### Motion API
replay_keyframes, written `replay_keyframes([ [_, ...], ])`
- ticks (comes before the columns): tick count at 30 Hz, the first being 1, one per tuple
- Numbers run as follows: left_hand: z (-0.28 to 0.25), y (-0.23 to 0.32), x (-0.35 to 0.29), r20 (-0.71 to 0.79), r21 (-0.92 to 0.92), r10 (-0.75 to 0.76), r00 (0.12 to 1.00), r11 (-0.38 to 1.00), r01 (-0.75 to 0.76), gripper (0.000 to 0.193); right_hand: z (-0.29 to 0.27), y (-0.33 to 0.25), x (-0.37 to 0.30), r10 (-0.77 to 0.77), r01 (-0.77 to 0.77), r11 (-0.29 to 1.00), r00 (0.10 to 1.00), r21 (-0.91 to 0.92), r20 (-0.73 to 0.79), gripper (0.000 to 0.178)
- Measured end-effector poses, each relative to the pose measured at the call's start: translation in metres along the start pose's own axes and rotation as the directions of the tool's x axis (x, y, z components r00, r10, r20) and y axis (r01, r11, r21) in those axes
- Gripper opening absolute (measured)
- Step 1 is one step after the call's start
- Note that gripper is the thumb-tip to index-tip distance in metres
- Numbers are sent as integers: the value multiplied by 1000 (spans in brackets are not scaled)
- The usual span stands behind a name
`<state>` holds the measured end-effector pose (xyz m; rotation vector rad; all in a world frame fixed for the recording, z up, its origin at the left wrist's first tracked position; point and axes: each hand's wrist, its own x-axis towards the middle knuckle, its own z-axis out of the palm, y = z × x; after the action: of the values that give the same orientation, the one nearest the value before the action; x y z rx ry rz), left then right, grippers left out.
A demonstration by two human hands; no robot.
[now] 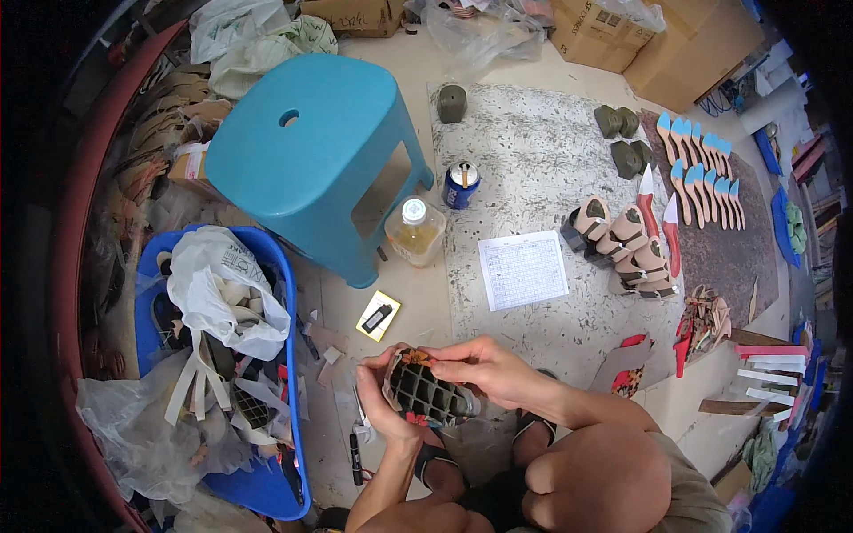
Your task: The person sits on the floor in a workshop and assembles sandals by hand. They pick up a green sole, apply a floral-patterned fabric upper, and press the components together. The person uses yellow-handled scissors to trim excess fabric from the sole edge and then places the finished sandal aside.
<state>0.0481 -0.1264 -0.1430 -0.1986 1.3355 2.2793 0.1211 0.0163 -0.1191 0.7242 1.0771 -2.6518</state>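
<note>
Both hands hold a shoe upper (428, 393), dark with a raised diamond lattice and floral trim in orange and red. My left hand (387, 407) cups its left side from below, fingers curled round it. Against its upper right edge, my right hand (480, 366) pinches with thumb and fingers. The piece is tilted, and its underside is hidden. Just beyond the hands, a small black object lies on a yellow-and-white box (378, 316). A black pen-like tool (356, 457) rests on the floor beside my left forearm.
A blue stool (302, 133) stands far left, above a blue bin (298, 426) of scraps. Nearby are a jar (416, 235) and a can (461, 186). A printed sheet (523, 271), stacked beige shoe parts (635, 249) and blue-tipped insoles (702, 169) lie to the right.
</note>
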Motion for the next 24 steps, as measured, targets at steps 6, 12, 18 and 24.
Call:
replay_keyframes([
  [6, 8, 9, 0, -139, 57, -156, 978, 985, 165, 47, 3, -25, 2, 166, -186, 962, 980, -200, -113, 33],
  [12, 5, 15, 2, 29, -104, -483, 875, 869, 483, 44, -6, -14, 14, -474, 418, 698, 878, -582, 62, 32],
  [18, -1, 11, 2, 110, -144, -619, 778, 765, 628, 49, 3, -32, 15, -418, 370, 604, 901, -706, 114, 20],
  [24, 10, 10, -1, 95, -142, -675, 732, 719, 681, 58, 3, -37, 16, -489, 373, 460, 864, -806, 121, 15],
])
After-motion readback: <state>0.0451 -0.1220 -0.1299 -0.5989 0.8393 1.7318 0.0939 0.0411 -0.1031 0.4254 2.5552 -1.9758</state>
